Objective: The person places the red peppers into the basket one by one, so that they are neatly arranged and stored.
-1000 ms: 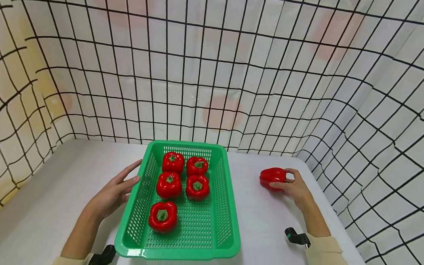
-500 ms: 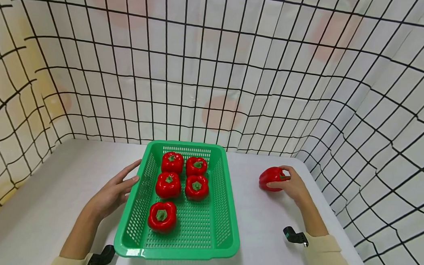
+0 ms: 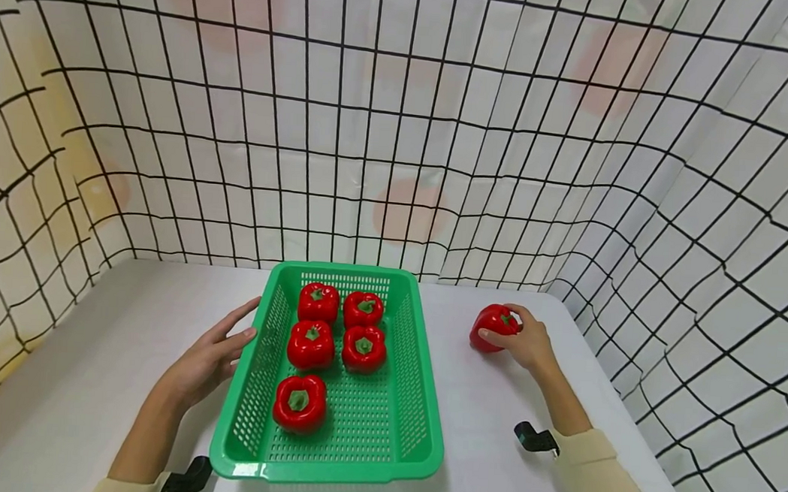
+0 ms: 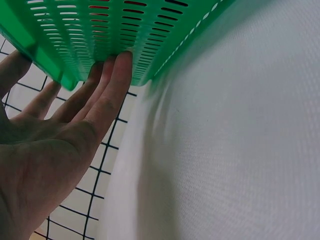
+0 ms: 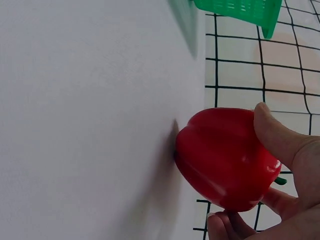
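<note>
My right hand (image 3: 530, 346) grips a glossy red bell pepper (image 3: 493, 327) at the right of the table, thumb on one side and fingers on the other. In the right wrist view the pepper (image 5: 225, 157) has its green stem toward the palm and its base right at the white tabletop. My left hand (image 3: 205, 361) lies along the left side of a green slotted plastic basket (image 3: 433, 410). Extended fingers (image 4: 116, 82) touch the basket wall in the left wrist view. Several red bell peppers (image 3: 310, 345) stand stem up in the basket, mostly along its left and far parts.
A white cloth-covered table (image 3: 470, 439) carries the basket. White sheeting with a black grid net (image 3: 400, 141) rises behind the table and along both sides. A black wrist camera (image 3: 536, 438) sits on the right sleeve, another camera (image 3: 186, 478) on the left.
My right hand has turned the pepper from lying sideways to more upright, stem up, and shifted it slightly left. The left hand and the basket stay nearly the same.
</note>
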Action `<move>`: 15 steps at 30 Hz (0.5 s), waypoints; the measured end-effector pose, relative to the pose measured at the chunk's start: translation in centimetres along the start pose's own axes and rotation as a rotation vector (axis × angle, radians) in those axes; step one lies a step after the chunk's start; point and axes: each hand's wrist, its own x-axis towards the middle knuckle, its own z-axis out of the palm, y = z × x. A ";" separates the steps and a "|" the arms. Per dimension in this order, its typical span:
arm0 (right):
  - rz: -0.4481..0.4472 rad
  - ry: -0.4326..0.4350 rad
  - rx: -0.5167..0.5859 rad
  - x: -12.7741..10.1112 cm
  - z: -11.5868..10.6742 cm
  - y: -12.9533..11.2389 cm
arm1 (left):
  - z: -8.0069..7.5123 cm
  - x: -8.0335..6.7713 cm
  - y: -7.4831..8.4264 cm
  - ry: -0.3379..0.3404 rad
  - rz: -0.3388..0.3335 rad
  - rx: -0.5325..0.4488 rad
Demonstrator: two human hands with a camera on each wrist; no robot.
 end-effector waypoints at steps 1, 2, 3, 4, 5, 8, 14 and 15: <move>0.001 0.002 0.003 -0.1 0.1 -0.1 | 0.0 0.0 0.0 -0.002 0.001 -0.001; 0.000 0.004 0.006 -0.2 0.1 -0.1 | 0.0 0.0 0.0 -0.001 0.002 -0.002; -0.001 0.007 0.008 -0.2 0.2 -0.2 | 0.0 0.0 0.0 0.001 -0.001 -0.005; -0.002 0.009 0.008 -0.3 0.3 -0.2 | 0.0 0.0 -0.1 -0.003 0.000 -0.005; -0.005 0.010 0.007 -0.4 0.3 -0.3 | -0.1 0.0 -0.1 -0.005 0.000 -0.007; -0.015 0.004 0.006 -0.5 0.4 -0.6 | -0.1 0.0 -0.1 -0.006 -0.002 -0.008; -0.048 -0.010 -0.029 -0.8 0.8 -1.1 | -0.1 0.0 0.0 -0.003 0.000 -0.010; -0.053 -0.009 -0.036 -0.8 0.9 -1.2 | -0.1 0.0 0.0 -0.005 0.001 -0.011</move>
